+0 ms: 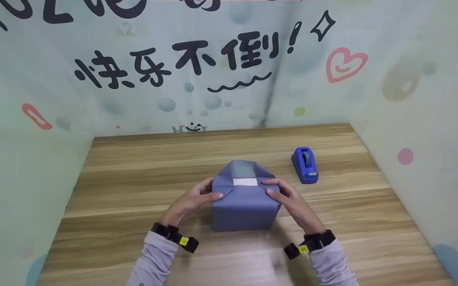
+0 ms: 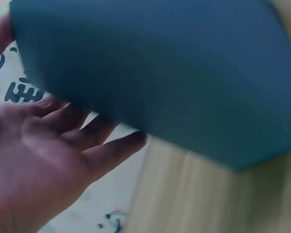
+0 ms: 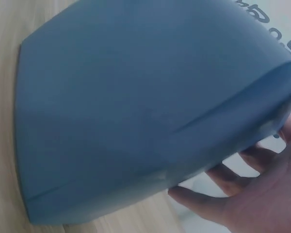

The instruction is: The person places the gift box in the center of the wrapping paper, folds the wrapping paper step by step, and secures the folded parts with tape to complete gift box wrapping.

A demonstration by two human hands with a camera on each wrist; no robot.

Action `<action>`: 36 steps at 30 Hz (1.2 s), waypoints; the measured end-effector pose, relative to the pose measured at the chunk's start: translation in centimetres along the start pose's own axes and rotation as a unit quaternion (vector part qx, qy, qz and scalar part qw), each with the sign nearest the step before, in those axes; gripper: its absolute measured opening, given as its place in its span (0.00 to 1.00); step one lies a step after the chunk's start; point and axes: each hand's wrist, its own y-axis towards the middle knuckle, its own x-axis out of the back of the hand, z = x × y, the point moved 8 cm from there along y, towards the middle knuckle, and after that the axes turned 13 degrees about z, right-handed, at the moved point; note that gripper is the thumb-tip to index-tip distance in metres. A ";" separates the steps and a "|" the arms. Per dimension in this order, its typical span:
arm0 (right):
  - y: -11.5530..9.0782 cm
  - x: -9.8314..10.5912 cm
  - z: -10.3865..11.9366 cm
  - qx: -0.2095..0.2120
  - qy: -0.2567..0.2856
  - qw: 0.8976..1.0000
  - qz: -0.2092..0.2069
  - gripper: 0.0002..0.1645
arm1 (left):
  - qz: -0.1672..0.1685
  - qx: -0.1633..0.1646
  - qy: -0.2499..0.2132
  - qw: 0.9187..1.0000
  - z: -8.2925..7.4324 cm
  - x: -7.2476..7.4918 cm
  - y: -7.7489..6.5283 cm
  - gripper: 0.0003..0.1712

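Observation:
A box wrapped in blue-grey paper [image 1: 245, 214] stands on the table between my two hands. On its top the side folds are tucked in, a white strip [image 1: 245, 182] shows between them, and one paper flap [image 1: 243, 169] stands up at the far end. My left hand [image 1: 189, 200] holds the left side, its thumb on the top edge and its fingers along the far side. From the right, my right hand [image 1: 294, 202] grips the box, with the thumb and index finger over the top fold. Both wrist views show fingers against the paper's edge.
A blue tape dispenser [image 1: 305, 165] stands to the right, behind the right hand. The wood-grain table [image 1: 133, 159] is bordered by a printed backdrop [image 1: 221, 107] at the back and on both sides.

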 end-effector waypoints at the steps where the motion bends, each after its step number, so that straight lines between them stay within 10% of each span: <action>1: 0.0 0.0 0.0 0.001 0.000 1.000 0.001 0.23 | -0.011 -0.006 -0.012 1.000 0.2 -0.1 0.0 0.43; 15: 0.4 -0.5 0.1 0.035 0.111 0.991 0.067 0.39 | -0.098 -0.005 -0.117 0.988 1.3 -0.2 0.6 0.43; 22: 1.5 0.0 -0.9 -0.017 0.152 0.985 0.077 0.41 | -0.113 -0.011 -0.125 0.986 1.1 0.0 0.6 0.38; 36: 1.3 0.7 -0.5 0.016 0.084 0.992 0.094 0.24 | -0.102 -0.021 -0.007 0.995 0.1 0.2 -0.5 0.30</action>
